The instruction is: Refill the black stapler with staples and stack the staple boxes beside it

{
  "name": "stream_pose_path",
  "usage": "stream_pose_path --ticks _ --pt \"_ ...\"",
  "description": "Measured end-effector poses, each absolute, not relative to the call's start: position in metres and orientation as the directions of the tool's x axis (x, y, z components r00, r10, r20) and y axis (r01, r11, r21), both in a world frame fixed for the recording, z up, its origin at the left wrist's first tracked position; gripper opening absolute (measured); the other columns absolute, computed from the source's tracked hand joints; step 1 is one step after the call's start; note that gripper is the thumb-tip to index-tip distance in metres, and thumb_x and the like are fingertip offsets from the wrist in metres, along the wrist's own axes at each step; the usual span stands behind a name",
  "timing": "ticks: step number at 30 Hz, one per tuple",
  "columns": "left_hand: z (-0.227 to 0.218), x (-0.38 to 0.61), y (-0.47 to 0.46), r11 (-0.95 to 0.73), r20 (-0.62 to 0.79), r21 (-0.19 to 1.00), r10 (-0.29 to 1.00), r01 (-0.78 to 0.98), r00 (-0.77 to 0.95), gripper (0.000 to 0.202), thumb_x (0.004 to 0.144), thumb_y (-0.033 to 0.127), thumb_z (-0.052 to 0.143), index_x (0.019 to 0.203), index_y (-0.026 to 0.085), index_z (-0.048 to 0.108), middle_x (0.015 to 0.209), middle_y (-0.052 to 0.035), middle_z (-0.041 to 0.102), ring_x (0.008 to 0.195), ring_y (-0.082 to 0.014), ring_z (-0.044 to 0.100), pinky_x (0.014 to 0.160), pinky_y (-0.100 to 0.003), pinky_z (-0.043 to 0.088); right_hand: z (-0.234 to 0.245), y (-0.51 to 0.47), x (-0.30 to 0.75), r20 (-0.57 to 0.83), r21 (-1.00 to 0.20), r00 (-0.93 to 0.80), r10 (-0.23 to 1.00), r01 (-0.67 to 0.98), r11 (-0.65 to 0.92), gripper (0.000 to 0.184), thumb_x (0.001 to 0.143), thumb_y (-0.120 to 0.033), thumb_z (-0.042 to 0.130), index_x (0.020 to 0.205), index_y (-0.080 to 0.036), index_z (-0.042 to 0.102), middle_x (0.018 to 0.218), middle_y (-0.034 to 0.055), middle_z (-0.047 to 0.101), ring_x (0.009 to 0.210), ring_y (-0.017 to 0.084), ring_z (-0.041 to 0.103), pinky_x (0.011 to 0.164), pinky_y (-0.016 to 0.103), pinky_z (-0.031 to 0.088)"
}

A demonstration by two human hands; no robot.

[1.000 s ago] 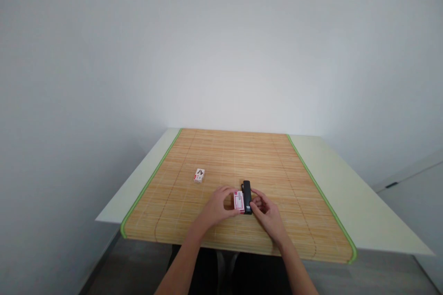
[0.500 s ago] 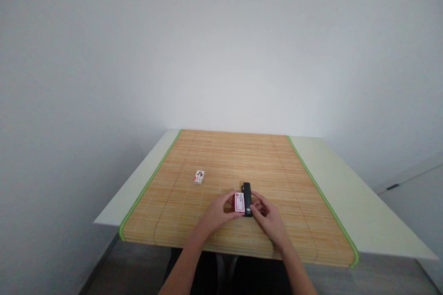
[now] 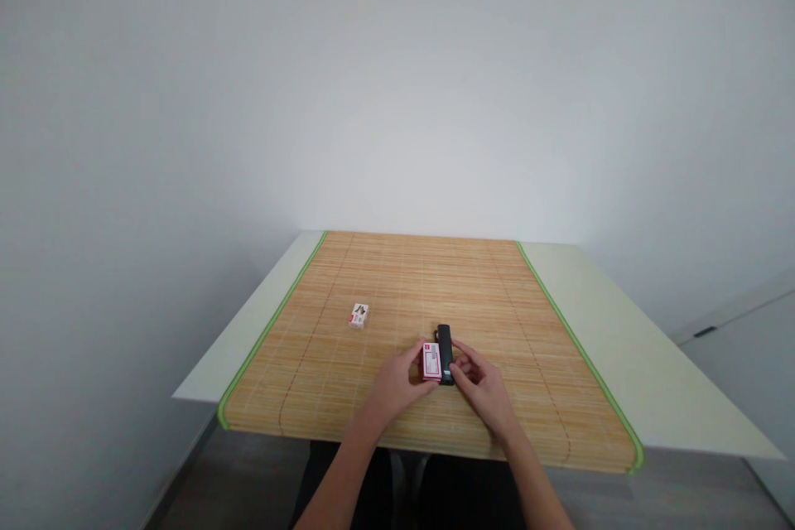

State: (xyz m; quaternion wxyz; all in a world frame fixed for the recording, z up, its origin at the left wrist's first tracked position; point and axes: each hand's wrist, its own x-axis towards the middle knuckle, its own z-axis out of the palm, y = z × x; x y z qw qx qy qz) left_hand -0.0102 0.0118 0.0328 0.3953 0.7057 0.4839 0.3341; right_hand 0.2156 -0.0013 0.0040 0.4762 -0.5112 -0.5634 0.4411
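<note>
My left hand holds a small white and pink-red box between thumb at its near end and fingers at its far end. Close along the right side of the box lies a long black stapler on the bamboo mat, one end pointing away from me. My right hand is at the stapler's right side, index finger and thumb against it and the other fingers curled. Farther left, out of reach of both hands, a second small white box with a dark picture and red marks lies on the mat.
The bamboo mat with green edging covers the middle of a white table. A plain pale wall rises behind the table. My legs are under the near edge.
Both hands, the box and the stapler keep nearly the same arrangement. The whole view has shifted slightly, and the near end of the box under my left thumb shows a little more.
</note>
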Motion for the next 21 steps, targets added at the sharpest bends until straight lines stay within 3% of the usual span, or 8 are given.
stream_pose_path --ticks 3,5,8,11,14,18,21 --pt "0.033 -0.017 0.012 -0.203 0.087 0.901 0.95 0.383 0.298 0.097 0.069 0.046 0.087 0.155 0.029 0.045 0.147 -0.0089 0.06 0.125 -0.0299 0.064 0.111 -0.045 0.049 0.003 -0.001 0.216 0.085 -0.984 -0.024 0.996 0.158 0.088 0.063 0.09 -0.05 0.07 0.145 -0.024 0.055 0.092 0.0038 0.068 0.079 0.019 0.064 0.075 0.034 0.055" --pt "0.034 -0.033 0.02 -0.186 0.104 0.907 0.968 0.378 0.228 0.086 0.075 0.051 0.082 0.152 0.027 0.05 0.142 -0.009 0.064 0.112 -0.0269 0.069 0.103 -0.042 0.053 0.002 -0.001 0.217 0.081 -0.985 -0.014 0.997 0.152 0.082 0.064 0.09 -0.05 0.07 0.146 -0.024 0.054 0.093 0.0036 0.068 0.079 0.019 0.064 0.075 0.034 0.056" --pt "0.035 -0.071 0.047 -0.108 0.151 0.885 0.987 0.453 -0.06 0.05 0.092 0.055 0.059 0.128 0.021 0.069 0.112 -0.0077 0.076 0.093 -0.0226 0.071 0.088 -0.037 0.056 0.001 0.0 0.217 0.08 -0.987 -0.007 0.997 0.141 0.08 0.063 0.09 -0.051 0.07 0.145 -0.025 0.054 0.094 0.0038 0.068 0.079 0.019 0.064 0.075 0.034 0.055" --pt "0.035 -0.109 0.083 0.03 0.18 0.843 0.925 0.537 -0.334 0.046 0.096 0.054 0.051 0.119 0.019 0.071 0.108 -0.0091 0.076 0.094 -0.023 0.07 0.088 -0.037 0.055 0.001 0.0 0.216 0.073 -0.988 -0.01 0.997 0.136 0.074 0.065 0.089 -0.053 0.07 0.145 -0.024 0.054 0.094 0.0039 0.067 0.078 0.018 0.064 0.073 0.034 0.055" --pt "0.034 -0.124 0.113 0.04 0.167 0.836 0.932 0.547 -0.323 0.04 0.092 0.049 0.058 0.114 0.019 0.073 0.115 -0.0112 0.075 0.097 -0.0243 0.07 0.092 -0.039 0.054 0.003 0.0 0.215 0.069 -0.985 -0.012 0.998 0.157 0.07 0.069 0.087 -0.054 0.071 0.146 -0.024 0.052 0.092 0.0031 0.066 0.078 0.019 0.063 0.071 0.033 0.054" --pt "0.026 -0.103 0.132 0.002 0.132 0.848 0.968 0.53 -0.215 0.026 0.088 0.043 0.067 0.096 0.021 0.078 0.102 -0.0101 0.078 0.093 -0.0248 0.072 0.091 -0.039 0.054 0.006 -0.002 0.213 0.074 -0.97 -0.094 0.993 0.222 0.094 0.08 0.083 -0.048 0.077 0.153 -0.027 0.044 0.087 -0.0003 0.063 0.076 0.018 0.061 0.069 0.032 0.052" --pt "0.016 -0.072 0.131 -0.02 0.104 0.87 0.984 0.492 -0.145 0.027 0.088 0.043 0.068 0.099 0.02 0.078 0.099 -0.0097 0.079 0.09 -0.0242 0.073 0.088 -0.038 0.056 0.005 -0.005 0.212 0.073 -0.952 -0.137 0.988 0.286 0.11 0.091 0.079 -0.043 0.081 0.157 -0.028 0.036 0.083 -0.0029 0.06 0.071 0.017 0.058 0.066 0.031 0.05"
